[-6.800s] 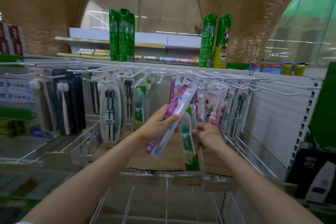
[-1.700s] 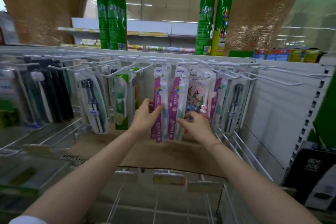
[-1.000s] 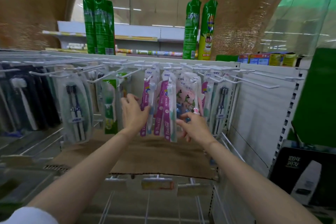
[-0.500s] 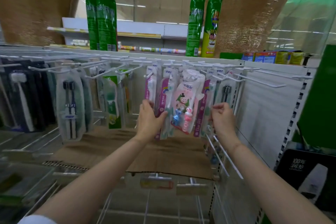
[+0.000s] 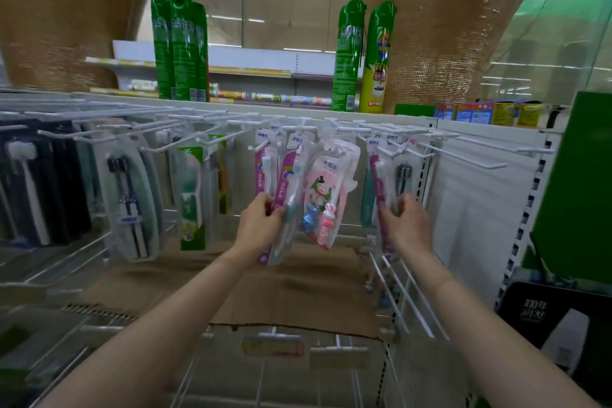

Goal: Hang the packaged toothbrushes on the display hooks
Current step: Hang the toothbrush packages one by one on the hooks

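Note:
Packaged toothbrushes hang in a row from white wire display hooks (image 5: 477,161). My left hand (image 5: 260,225) grips the lower part of a purple-and-clear toothbrush pack (image 5: 288,189) that hangs from a hook. My right hand (image 5: 405,223) holds another purple pack (image 5: 381,195) further right, fingers curled round its edge. Between the two hangs a pink children's toothbrush pack (image 5: 326,199) with a cartoon figure and rabbit-shaped handles. A green-labelled pack (image 5: 192,199) and a dark twin-brush pack (image 5: 127,205) hang to the left.
Tall green spray cans (image 5: 180,50) and two more (image 5: 362,56) stand on the shelf top. A brown cardboard sheet (image 5: 275,295) lies on the wire shelf below. Bare hooks jut out at the right before a white back panel (image 5: 477,225). A black box (image 5: 549,321) sits low right.
My right hand moved right from the pink children's pack to the purple pack beside it. My left hand stayed on the purple pack at the left.

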The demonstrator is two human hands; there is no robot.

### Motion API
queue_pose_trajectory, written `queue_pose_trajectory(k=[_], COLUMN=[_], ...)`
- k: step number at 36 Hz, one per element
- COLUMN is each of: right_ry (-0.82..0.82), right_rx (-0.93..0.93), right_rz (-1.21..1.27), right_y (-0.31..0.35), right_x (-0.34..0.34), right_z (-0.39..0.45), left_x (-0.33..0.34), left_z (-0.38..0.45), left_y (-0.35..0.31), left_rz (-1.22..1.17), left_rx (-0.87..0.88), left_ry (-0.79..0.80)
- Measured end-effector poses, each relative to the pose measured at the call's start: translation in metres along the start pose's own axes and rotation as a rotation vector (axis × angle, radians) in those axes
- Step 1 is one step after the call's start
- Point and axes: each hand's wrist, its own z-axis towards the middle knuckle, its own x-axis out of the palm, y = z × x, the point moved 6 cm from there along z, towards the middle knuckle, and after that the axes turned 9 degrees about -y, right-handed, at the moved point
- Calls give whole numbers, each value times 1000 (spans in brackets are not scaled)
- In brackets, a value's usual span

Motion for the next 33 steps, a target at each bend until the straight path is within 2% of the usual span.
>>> queue_pose_trajectory(k=[3, 10, 19, 23, 33], right_ry=[-45, -85, 53, 67, 183], right_rx=[-51, -21, -35, -24, -9], right_rz=[-52, -129, -37, 2, 91], right_y=[-4, -6, -1, 7, 20], right_x=[-15, -37, -28, -30, -26], right_z=[7, 17, -8, -15, -30], left_x=[-8, -16, -37, -48, -44], left_z=[1, -6, -6, -4, -15], left_y=[-1, -8, -8, -10, -11], left_rz=[-5, 28, 36, 74, 33], left_rx=[-14, 24, 44, 85, 46], left_ry=[-14, -28, -44, -53, -7])
